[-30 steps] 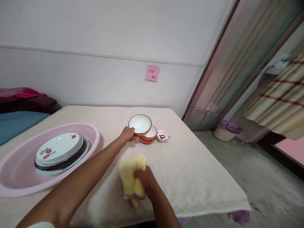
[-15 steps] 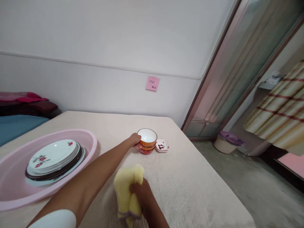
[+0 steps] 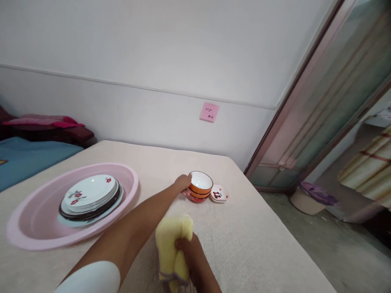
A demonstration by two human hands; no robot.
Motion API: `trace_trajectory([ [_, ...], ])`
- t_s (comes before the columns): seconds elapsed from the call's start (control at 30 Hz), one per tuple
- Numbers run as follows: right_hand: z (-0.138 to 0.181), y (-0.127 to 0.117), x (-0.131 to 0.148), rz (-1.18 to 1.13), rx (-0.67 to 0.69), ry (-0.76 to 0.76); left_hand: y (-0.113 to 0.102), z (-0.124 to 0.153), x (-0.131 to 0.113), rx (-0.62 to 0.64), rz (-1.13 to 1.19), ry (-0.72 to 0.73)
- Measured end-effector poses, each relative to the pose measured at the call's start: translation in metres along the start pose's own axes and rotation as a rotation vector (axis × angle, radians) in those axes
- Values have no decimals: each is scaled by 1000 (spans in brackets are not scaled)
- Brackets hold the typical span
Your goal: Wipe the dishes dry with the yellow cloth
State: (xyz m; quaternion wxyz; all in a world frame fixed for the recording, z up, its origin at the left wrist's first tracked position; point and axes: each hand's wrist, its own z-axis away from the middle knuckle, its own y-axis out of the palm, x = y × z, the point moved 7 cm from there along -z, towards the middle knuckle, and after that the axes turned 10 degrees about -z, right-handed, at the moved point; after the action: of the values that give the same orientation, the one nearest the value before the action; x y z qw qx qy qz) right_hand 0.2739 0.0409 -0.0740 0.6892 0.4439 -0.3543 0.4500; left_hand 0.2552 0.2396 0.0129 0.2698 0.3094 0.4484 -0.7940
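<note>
Near the center of the frame, just below and right of it, the left hand (image 3: 182, 183) grips the left side of a stack of bowls (image 3: 200, 185), its thumb at the rim of the top one and its other fingers lower down. The bowls stand upright on the bench (image 3: 253, 244), white inside with a dark rim; the upper ones are orange outside, the lowest red. Just to their right lies a small white dish (image 3: 219, 193) with a red and black figure; whether it touches them I cannot tell.

At the bottom center, the right hand (image 3: 194, 253) has its fingers closed on a bunched yellow cloth (image 3: 171, 240) with a purple edge, well apart from the bowls.

In the lower left, a pink tub (image 3: 134, 185) holds a pile of plates (image 3: 90, 190): white ones with red flowers on top, dark-edged ones beneath, and a pale blue one at the bottom. The left forearm, in a white sleeve (image 3: 91, 278), crosses in front of the tub's near right side. A pink note (image 3: 209, 112) is on the wall (image 3: 137, 49) above the bowls, and a bin (image 3: 308, 199) stands on the floor at the right.
</note>
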Motion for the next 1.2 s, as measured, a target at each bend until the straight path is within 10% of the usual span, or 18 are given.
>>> trace_trajectory([
  [0.2, 5, 3, 5, -38, -39, 50, -7, 47, 20, -30, 49, 123],
  [0.4, 24, 23, 19, -213, 61, 33, -28, 135, 101, -13, 118, 132],
  [0.7, 27, 38, 0, -210, 35, 133, -189, 236, 227, -427, 149, -16],
  [0.9, 28, 54, -7, -149, 43, 132, -271, 232, 267, -599, -114, -235],
  [1.2, 30, 71, -3, -121, 59, 132, -285, 194, 273, -510, -99, -347],
])
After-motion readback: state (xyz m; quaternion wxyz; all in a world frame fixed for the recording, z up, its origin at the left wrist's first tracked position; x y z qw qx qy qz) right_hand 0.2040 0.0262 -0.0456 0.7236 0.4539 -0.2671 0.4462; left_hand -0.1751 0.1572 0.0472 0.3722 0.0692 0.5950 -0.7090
